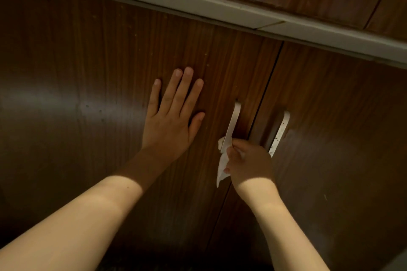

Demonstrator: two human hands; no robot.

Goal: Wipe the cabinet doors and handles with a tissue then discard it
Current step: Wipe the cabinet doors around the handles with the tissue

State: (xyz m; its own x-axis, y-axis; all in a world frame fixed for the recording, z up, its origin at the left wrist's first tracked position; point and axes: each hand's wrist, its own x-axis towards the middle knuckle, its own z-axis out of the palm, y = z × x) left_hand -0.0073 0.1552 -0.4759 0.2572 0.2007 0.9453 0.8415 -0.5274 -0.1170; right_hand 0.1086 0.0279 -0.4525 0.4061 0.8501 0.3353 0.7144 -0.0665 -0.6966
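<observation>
Home: wooden cabinet doors [110, 105], handles [233, 121]

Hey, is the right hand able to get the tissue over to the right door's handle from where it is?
Probably yes. The right hand grips the tissue on the left handle; the right handle sits just beside it across the door gap, with nothing between.
</observation>
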